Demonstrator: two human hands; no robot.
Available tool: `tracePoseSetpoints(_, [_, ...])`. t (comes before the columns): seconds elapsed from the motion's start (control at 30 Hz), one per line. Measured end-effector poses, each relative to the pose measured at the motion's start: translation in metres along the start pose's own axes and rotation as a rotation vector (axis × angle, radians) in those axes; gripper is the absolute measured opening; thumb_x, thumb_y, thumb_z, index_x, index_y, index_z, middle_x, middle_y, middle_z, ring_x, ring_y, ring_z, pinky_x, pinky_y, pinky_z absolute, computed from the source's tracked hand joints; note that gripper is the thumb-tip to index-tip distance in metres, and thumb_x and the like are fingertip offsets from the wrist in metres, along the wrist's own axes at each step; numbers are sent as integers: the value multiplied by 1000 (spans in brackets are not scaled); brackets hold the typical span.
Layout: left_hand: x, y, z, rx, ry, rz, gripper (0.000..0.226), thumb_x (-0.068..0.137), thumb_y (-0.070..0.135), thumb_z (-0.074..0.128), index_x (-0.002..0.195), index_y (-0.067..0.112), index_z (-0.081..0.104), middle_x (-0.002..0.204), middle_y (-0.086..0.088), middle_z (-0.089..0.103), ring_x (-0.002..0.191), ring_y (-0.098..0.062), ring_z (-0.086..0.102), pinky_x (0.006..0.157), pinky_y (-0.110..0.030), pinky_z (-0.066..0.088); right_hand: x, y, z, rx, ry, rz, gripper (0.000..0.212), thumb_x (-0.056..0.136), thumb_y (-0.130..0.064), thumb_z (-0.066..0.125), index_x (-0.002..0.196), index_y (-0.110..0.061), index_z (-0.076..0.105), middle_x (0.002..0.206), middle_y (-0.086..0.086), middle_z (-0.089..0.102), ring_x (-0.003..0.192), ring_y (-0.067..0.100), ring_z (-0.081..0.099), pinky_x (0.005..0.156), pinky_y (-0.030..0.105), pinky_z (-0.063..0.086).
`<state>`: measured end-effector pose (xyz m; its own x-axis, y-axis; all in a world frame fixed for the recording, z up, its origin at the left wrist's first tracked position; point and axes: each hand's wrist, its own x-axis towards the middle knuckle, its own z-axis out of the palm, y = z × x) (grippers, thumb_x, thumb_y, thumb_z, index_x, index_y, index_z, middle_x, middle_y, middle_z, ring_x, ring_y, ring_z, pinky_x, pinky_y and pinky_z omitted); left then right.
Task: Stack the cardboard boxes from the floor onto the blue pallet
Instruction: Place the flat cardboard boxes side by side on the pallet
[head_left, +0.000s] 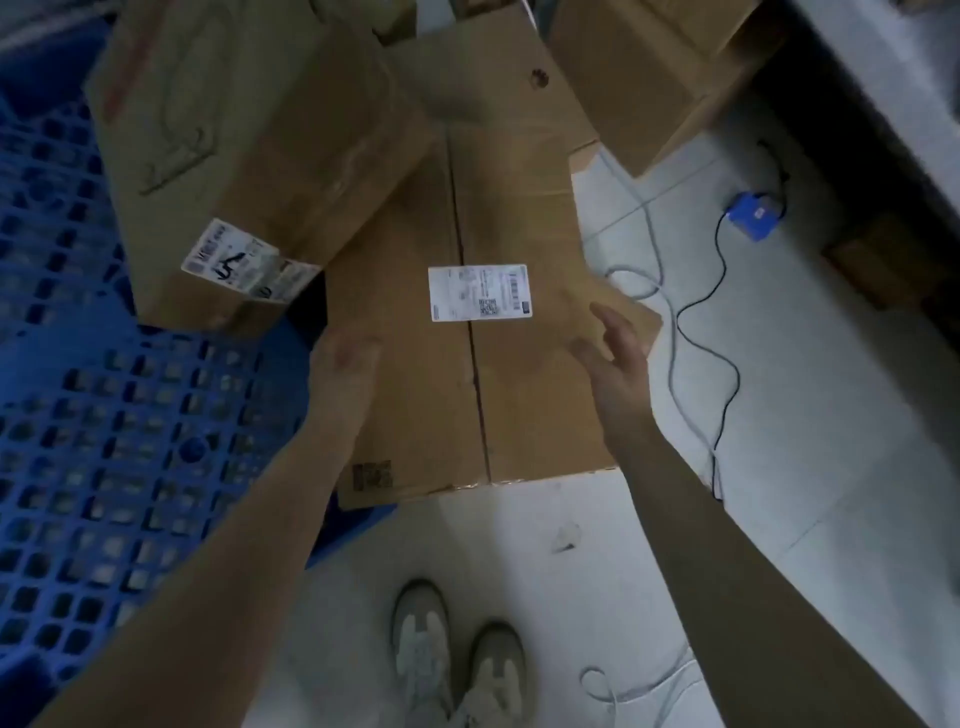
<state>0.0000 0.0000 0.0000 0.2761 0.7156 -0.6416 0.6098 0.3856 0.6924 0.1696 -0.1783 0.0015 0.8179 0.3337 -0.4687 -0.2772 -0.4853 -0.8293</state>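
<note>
Cardboard box (519, 389), long and flat, lying lengthwise down the centre of the frame, seam running along its top, white shipping label (479, 292) stuck across that seam. Left side over the edge of the blue pallet (104, 441), near end and right side over the white tiled floor (519, 571); resting or lifted, impossible to tell. Left hand (345, 364) at the box's left edge, knuckles up, fingers curled down over the edge and gripping it, fingertips out of sight. Right hand (613, 353) over the top near the right edge, fingers straight and spread, holding nothing; contact with the cardboard unclear. Second cardboard box (249, 130) at upper left of the frame, on the pallet, tilted and blurred, white sticker (228, 260) at its lower corner, touching or just beside the long box's left side. Third cardboard box (649, 78) at upper right, on the floor. Small blue device (753, 215) at right, with cables (736, 376) trailing down across the tiles. Pair of light shoes (457, 660) at bottom centre, toes toward the box.
</note>
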Motion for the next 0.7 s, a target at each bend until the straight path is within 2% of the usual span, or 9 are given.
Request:
tracePoseSetpoints(0.07, [21,-22,8,80,57,40,5,85,30,52,88,27,54,115,-11,58,104,-32,58,88,-44,49,16,19,7,-61,13,-3,52,91,-24,67,141,-31,51,141,-14,46,129,8,42,105,24,39])
tracePoseSetpoints(0.13, [39,-42,16,203,60,40,56,76,45,53,126,20,53,143,-10,44,124,-33,50,104,-53,43,31,36,13,-106,38,15,59,89,-31,71,143,-31,47,146,-7,45,131,14,44,105,29,42])
tracePoseSetpoints(0.17, [45,-47,18,241,74,38,78,74,52,54,144,20,39,153,-7,32,132,-32,43,109,-55,37,39,44,16,-153,58,27,65,87,-36,72,146,-31,44,148,-4,44,132,18,44,107,34,43])
tracePoseSetpoints(0.27, [63,-57,23,254,112,64,100,76,50,66,157,28,12,159,-6,22,140,-30,33,115,-53,29,58,60,21,-347,114,117,84,84,-44,72,154,-27,26,151,3,42,135,28,45,106,45,42])
tracePoseSetpoints(0.33, [73,-62,26,197,146,53,110,78,40,77,158,23,2,159,-7,23,142,-26,31,114,-41,27,69,67,23,-404,129,218,94,80,-55,72,154,-23,24,151,5,44,134,32,47,102,46,43])
tracePoseSetpoints(0.4, [76,-63,31,169,202,35,114,73,42,82,156,15,9,154,-6,30,138,-23,37,106,-33,32,76,70,26,-430,139,281,99,74,-64,72,151,-17,30,147,8,46,132,34,49,102,46,45])
tracePoseSetpoints(0.5, [77,-62,33,158,233,48,103,68,42,85,149,14,29,143,-6,41,127,-22,46,93,-28,36,80,73,25,-431,152,303,101,70,-67,74,147,-15,34,144,9,49,130,35,50,104,50,45])
tracePoseSetpoints(0.63, [61,-67,28,145,190,85,106,59,47,87,146,16,36,138,-2,47,121,-19,52,94,-32,45,57,76,8,-437,195,309,100,67,-66,77,143,-13,38,140,9,55,127,34,53,101,47,47])
tracePoseSetpoints(0.7, [42,-65,27,155,181,88,105,59,50,85,146,17,36,139,0,47,120,-19,53,96,-36,48,38,72,-1,-443,238,326,103,60,-72,75,139,-13,42,135,9,58,124,35,55,102,50,46])
